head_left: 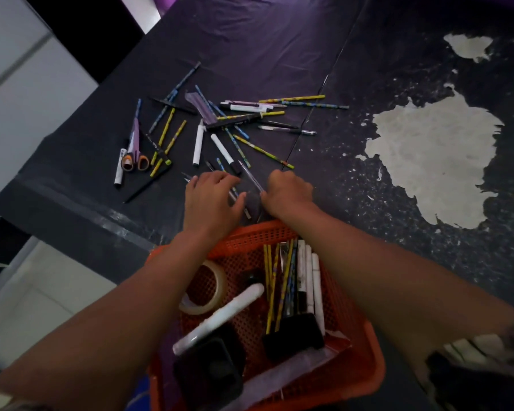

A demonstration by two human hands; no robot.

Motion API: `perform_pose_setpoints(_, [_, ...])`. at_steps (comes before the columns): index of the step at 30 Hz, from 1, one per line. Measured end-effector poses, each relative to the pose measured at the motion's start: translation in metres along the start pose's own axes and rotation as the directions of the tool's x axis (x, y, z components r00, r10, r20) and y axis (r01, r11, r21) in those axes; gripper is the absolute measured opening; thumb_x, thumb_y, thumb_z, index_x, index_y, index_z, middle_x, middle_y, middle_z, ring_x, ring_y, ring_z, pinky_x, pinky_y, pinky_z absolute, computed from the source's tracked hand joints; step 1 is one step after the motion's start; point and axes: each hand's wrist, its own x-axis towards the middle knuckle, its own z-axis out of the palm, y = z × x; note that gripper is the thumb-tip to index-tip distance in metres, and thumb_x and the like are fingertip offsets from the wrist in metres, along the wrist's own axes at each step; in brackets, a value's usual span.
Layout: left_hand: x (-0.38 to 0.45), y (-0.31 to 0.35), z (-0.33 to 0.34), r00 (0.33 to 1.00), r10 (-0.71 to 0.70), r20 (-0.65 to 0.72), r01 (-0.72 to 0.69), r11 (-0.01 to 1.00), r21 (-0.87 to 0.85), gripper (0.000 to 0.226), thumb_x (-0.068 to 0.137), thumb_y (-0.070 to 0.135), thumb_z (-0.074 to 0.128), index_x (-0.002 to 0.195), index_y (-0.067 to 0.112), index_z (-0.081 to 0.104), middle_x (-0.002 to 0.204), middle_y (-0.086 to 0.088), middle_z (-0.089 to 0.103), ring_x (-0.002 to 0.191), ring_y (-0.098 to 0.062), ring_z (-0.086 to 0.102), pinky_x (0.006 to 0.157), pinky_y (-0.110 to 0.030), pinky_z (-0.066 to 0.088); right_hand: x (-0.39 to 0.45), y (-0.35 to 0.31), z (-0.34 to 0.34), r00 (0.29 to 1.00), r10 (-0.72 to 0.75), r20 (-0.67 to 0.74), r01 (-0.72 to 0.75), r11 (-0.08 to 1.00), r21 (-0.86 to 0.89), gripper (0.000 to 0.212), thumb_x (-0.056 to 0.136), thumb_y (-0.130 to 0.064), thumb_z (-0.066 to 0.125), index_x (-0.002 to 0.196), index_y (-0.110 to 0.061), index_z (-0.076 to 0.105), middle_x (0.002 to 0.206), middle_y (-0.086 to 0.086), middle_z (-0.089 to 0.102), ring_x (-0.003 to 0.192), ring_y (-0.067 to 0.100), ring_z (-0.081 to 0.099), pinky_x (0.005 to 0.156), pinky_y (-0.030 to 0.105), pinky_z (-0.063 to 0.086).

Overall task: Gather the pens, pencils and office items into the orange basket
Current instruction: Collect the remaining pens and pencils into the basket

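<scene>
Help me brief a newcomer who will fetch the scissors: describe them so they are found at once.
Start at the orange basket at the near edge of the dark table, then look to the far left of the pile of pens beyond it. The scissors lie there beside a white marker. Only they have two orange finger loops, with a purple blade cover.
</scene>
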Motion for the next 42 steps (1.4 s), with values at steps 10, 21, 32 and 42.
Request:
perform_pose_setpoints(10, [0.014,-0.014,0.019,0.995,-0.089,0.053,0.089,0.996,0.009,0.044,0.092,0.043,0.062,0.13,0.022,0.063,0.138,-0.001,0.059,0.138,-0.023,0.042,0.116,-0.063,0.014,0.027,-0.008,0.015,0.999,0.003,0.044,-0.001,0.999,-0.039,0.032,0.093,-0.027,0.061,0.122,-0.013,0.058,0.128,0.015,0.058,0.119,0.037,0.056,0.091,0.041,0.046])
perform_pose_setpoints(21, [0.03,0.047,-0.014,0.939,-0.345,-0.012,0.286,0.798,-0.531,0.059,0.097,0.045,0.055,0.147,0.015,0.045,0.094,0.004,0.071,0.099,-0.022,0.066,0.089,-0.043,0.051,-0.049,0.011,-0.011,0.966,-0.079,-0.246,0.149,0.947,0.283,0.018,0.088,-0.043,0.064,0.088,-0.026,0.07,0.086,-0.005,0.071,0.085,0.024,0.066,0.07,0.037,0.055])
perform_pose_setpoints(32, [-0.023,0.105,-0.017,0.931,-0.346,0.117,0.343,0.715,-0.61,0.035,0.091,0.032,0.065,0.124,0.021,0.059,0.069,0.004,0.072,0.07,-0.013,0.071,0.076,-0.042,0.059,-0.119,0.084,0.009,0.869,-0.061,-0.491,0.223,0.934,0.279,0.04,0.098,-0.03,0.048,0.134,-0.014,0.058,0.134,0.004,0.057,0.124,0.021,0.052,0.1,0.044,0.046])
perform_pose_setpoints(42, [-0.084,0.122,-0.001,0.947,-0.199,0.25,0.274,0.908,-0.316,0.015,0.086,0.033,0.067,0.095,0.024,0.06,0.072,0.006,0.068,0.072,-0.02,0.067,0.068,-0.036,0.054,-0.139,0.108,0.034,0.98,-0.071,-0.188,0.138,0.919,0.37,0.054,0.106,-0.028,0.029,0.156,-0.011,0.018,0.162,0.006,0.022,0.141,0.029,0.037,0.108,0.046,0.039])
